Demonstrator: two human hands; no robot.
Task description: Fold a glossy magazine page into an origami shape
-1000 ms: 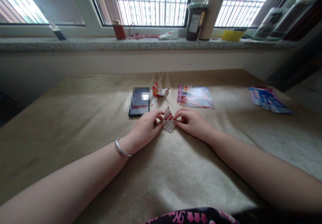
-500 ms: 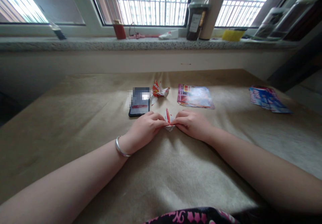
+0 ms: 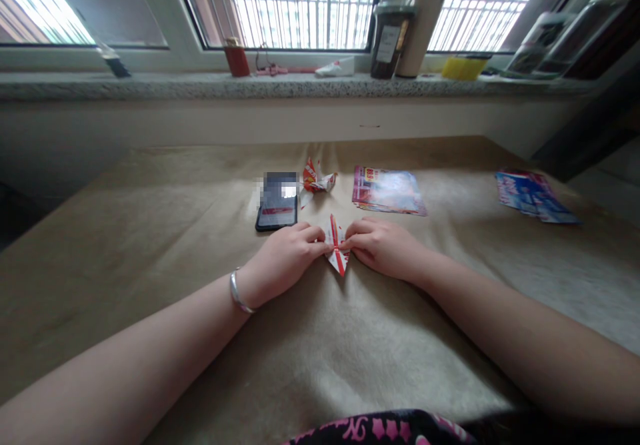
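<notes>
A small folded paper (image 3: 339, 258), white with a red stripe down its middle, lies between my two hands as a narrow diamond with pointed ends. My left hand (image 3: 295, 248) pinches its left side, thumb against the edge. Opposite, my right hand (image 3: 381, 243) grips the right side with fingers bent and thumb pressed close. The fingertips cover parts of both side edges. Just beyond my hands stands a folded paper crane (image 3: 317, 179) in orange, red and white. A black phone (image 3: 279, 205) rests to the crane's left.
A stack of printed leaflets (image 3: 389, 191) lies right of the crane, and blue leaflets (image 3: 535, 197) are fanned out farther right. The brown-covered table (image 3: 320, 358) meets the wall under a stone windowsill (image 3: 175, 88). On the sill stand a lidded container (image 3: 387, 41) and a red jar (image 3: 236, 58).
The folded paper's near part has opened downward toward me, so a long point with the red stripe now shows. My hands have barely moved.
</notes>
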